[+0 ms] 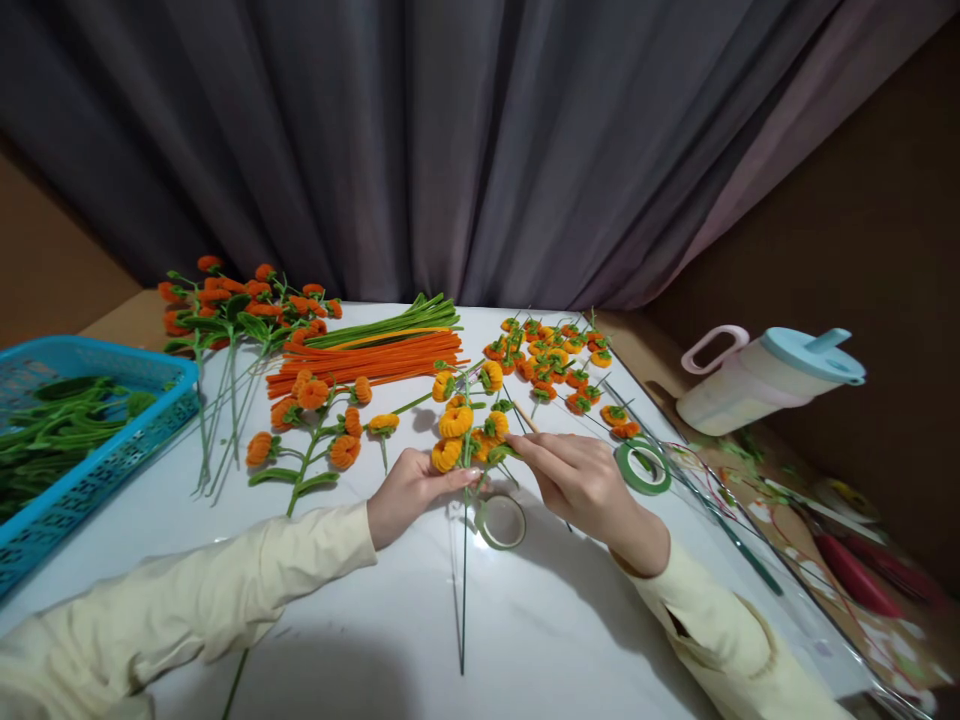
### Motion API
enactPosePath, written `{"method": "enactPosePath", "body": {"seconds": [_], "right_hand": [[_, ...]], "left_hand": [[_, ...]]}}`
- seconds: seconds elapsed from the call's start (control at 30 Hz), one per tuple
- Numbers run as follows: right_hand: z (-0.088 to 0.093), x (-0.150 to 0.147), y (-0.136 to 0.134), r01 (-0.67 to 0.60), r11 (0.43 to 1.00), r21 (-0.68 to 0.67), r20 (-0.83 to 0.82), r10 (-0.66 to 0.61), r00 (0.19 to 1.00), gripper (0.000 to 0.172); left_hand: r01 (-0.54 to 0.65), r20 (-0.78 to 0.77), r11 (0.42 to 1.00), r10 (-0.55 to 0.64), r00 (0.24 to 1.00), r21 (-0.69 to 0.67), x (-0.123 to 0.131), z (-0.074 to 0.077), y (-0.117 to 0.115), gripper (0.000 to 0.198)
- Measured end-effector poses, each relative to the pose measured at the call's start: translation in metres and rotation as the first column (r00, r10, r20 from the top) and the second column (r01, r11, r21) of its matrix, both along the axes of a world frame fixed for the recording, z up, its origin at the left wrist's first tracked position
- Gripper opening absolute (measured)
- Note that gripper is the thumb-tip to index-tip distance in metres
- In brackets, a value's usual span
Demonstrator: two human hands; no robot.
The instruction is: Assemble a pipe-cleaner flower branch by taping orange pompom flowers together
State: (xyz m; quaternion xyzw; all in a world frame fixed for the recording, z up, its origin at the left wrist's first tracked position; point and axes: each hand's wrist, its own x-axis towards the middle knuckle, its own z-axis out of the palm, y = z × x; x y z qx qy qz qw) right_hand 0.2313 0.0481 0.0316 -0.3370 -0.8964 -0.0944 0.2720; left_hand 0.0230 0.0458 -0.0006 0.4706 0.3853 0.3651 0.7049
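Observation:
My left hand (416, 492) pinches the stem of a yellow chenille flower spray (454, 422) between thumb and fingers. Its thin dark wire (463, 600) points down toward the table's front. From the right, my right hand (592, 485) closes its fingertips on the green part beside the lower yellow blooms. A thin wooden stick (526, 415) shows just above those fingers; whether they hold it is unclear. Just under the hands is a roll of light green tape (501, 522). To the left lies a finished-looking orange flower stem (311, 440) with green leaves.
A blue basket (161, 410) of green leaves stands at left. Behind are orange flower stems (255, 300), orange pipe cleaners (367, 362) and green ones (390, 325). At right lie small flower heads (555, 355), green tape (643, 467), a tumbler (772, 375) and red-handled pliers (855, 575).

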Motion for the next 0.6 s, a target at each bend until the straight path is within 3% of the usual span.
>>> {"method": "enactPosePath", "body": {"seconds": [0.2,0.6], "right_hand": [[-0.001,-0.004,-0.001,0.049,0.998,-0.049,-0.035,-0.05,0.998,0.028],[-0.007,-0.016,-0.001,0.015,0.945,-0.326,-0.039,-0.03,0.999,0.027]], "left_hand": [[0.015,-0.019,1.0,-0.014,1.0,0.012,0.0,0.002,-0.001,0.025],[0.046,-0.094,0.995,-0.038,0.995,0.087,0.0,-0.001,-0.001,0.025]]}}
